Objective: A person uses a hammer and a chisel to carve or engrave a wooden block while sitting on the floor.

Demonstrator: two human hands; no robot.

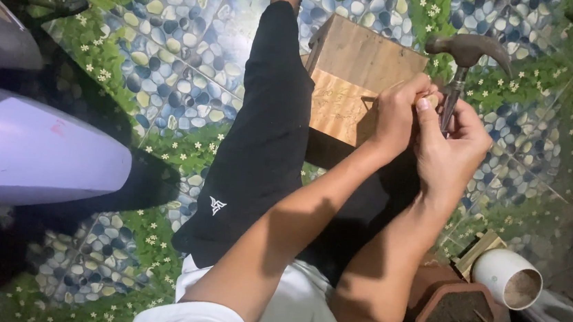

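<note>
Hammer (462, 66): one, claw type, dark metal head with curved claw, shaft running down into our right hand (450, 151), far right of centre. Right hand is wrapped closed around the shaft just below the head.

Left to right:
- Far left: one smooth, glossy lavender-white curved body panel (31, 152), with a greyer rounded part above it. We can't tell what it belongs to.
- Floor (170, 68): glossy tiles printed with blue-grey pebbles, green grass and small white flowers.
- Centre: our leg in black fabric (264, 145), with one small white emblem near the hem. White shirt at the near edge.
- Centre, far side: one wooden box (349, 77), plain rough boards, rectangular, upright on the floor beside the leg. Near face is lighter, with faint markings we can't read.
- Left hand (398, 112): at the box's right edge, fingers pinched shut on something small and pale. It's too hidden to identify. Left thumb touches the right hand's fingers by the hammer shaft.
- Near right: one hexagonal terracotta pot (456, 317) holding soil and some green leaves, one white pipe end (508, 277), round and open with dirt inside, and one small yellowish wooden block (476, 247) between them.

No packages or signs visible.
</note>
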